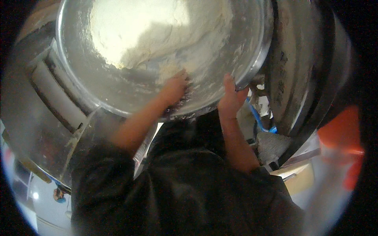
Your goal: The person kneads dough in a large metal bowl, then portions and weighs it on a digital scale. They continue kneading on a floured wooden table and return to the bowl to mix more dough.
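Note:
A wide, round metal bowl stands in front of me, its wall smeared with flour. Inside lies a large mass of pale dough, partly in shadow and cut off by the top of the view. My left hand reaches over the near rim into the bowl, close to the floury inner wall below the dough. It is blurred, and its fingertips do not show clearly. At the bowl's near right rim, my right hand grips the edge, thumb on the inner side and fingers outside.
To the left is a metal panel with a long rectangular recess. A large curved machine body or tub stands close on the right. Below it are a blue cord and a rough grey block. Farther right is an orange-red object.

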A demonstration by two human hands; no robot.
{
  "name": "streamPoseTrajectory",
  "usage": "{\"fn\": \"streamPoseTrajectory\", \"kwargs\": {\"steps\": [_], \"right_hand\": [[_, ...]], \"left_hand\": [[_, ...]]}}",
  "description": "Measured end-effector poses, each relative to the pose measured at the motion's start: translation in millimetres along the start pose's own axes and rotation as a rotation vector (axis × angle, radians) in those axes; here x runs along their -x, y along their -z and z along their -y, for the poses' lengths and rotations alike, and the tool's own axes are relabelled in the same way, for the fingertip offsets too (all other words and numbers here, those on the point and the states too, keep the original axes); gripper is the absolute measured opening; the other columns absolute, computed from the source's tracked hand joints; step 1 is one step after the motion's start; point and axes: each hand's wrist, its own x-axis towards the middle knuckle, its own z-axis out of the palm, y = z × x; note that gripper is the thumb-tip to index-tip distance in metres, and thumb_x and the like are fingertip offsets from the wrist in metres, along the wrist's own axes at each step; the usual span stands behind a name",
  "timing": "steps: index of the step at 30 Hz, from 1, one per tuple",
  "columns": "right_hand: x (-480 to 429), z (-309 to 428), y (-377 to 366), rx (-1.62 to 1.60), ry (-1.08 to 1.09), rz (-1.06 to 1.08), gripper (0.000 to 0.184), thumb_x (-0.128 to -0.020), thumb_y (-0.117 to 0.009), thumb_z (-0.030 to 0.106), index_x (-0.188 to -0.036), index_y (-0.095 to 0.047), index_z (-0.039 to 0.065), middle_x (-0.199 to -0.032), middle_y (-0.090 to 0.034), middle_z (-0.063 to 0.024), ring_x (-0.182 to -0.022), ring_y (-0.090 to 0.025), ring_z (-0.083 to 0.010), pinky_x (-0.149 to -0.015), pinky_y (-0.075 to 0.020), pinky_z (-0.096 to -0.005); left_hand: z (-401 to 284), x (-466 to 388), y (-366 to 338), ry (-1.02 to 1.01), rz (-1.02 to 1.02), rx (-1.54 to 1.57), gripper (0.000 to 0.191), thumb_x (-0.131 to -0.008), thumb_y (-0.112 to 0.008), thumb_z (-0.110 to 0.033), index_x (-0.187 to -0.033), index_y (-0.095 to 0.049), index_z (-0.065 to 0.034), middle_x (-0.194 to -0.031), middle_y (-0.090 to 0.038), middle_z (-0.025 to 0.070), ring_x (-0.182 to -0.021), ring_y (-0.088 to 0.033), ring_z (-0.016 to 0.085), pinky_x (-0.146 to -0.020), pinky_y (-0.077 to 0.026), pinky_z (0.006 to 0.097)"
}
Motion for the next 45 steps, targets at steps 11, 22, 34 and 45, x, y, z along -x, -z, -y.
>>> {"fn": "streamPoseTrajectory", "kwargs": {"steps": [11, 22, 34, 45], "right_hand": [[-1, 4, 0, 0.111, 0.020, -0.019, 0.047, -0.081, -0.065, 0.014, -0.118, -0.043, -0.004, -0.112, -0.056, -0.0127, -0.096, -0.055, -0.0224, -0.085, -0.0443, -0.0332], [1, 2, -1, 0.061, 0.016, -0.003, 0.046, -0.081, -0.064, 0.010, -0.121, -0.043, -0.001, -0.114, -0.055, -0.0105, -0.099, -0.054, -0.0204, -0.086, -0.0430, -0.0321], [2, 6, -4, 0.061, 0.027, 0.014, 0.045, -0.082, -0.062, 0.011, -0.121, -0.043, -0.001, -0.116, -0.054, -0.0104, -0.100, -0.053, -0.0208, -0.088, -0.0416, -0.0325], [2, 3, -1, 0.086, 0.023, 0.011, 0.047, -0.081, -0.064, 0.014, -0.120, -0.043, -0.002, -0.114, -0.055, -0.0123, -0.100, -0.053, -0.0223, -0.088, -0.0420, -0.0333]], "left_hand": [[4, 1, 47, 0.344, 0.117, -0.481, 0.032, -0.083, -0.049, -0.010, -0.113, -0.053, -0.0011, -0.110, -0.054, 0.0205, -0.096, -0.057, 0.035, -0.081, -0.047, 0.0451], [-50, -96, 13, -0.180, -0.431, -0.250, 0.031, -0.072, -0.055, -0.006, -0.102, -0.054, -0.0025, -0.098, -0.055, 0.0186, -0.099, -0.050, 0.036, -0.086, -0.042, 0.0456], [87, 5, 87, 0.263, 0.141, -0.476, 0.019, -0.079, -0.054, -0.011, -0.097, -0.056, -0.0033, -0.104, -0.057, 0.0194, -0.097, -0.057, 0.034, -0.077, -0.049, 0.0427], [63, -25, 17, 0.010, -0.088, -0.168, 0.025, -0.079, -0.056, -0.020, -0.099, -0.059, -0.0057, -0.091, -0.060, 0.0201, -0.086, -0.057, 0.039, -0.075, -0.046, 0.0460]]}}
